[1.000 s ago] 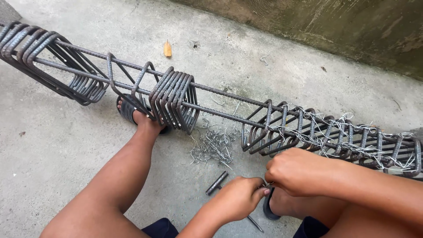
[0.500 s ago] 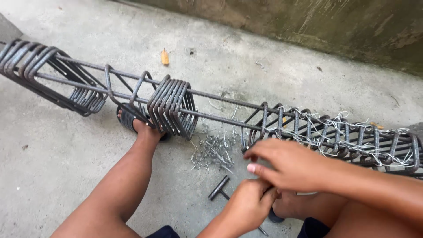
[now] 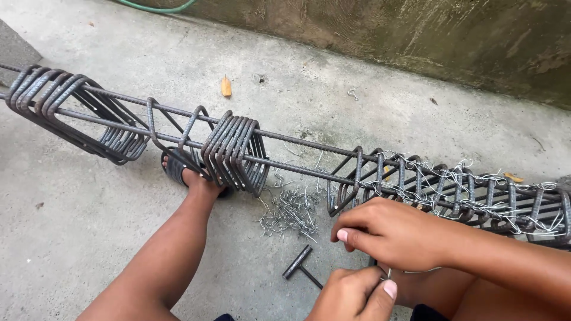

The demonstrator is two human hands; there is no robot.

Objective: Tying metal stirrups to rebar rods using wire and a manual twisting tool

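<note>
From the head view, the right hand (image 3: 398, 232) has lifted beside the rebar cage (image 3: 416, 178), fingers curled together, empty. Below it, the left hand (image 3: 351, 294) has risen, fingers pinched on a thin tie wire (image 3: 389, 274); the T-shaped tool (image 3: 300, 266) lies just left.

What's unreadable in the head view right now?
- Left hand: pinches something thin; too small and finger-covered to identify.
- Right hand: palm side faces away, so contents can't be told.
- Rebar cage: both ends cut off by the frame edges.
- Foot: toes hidden behind the bunched stirrups.
</note>
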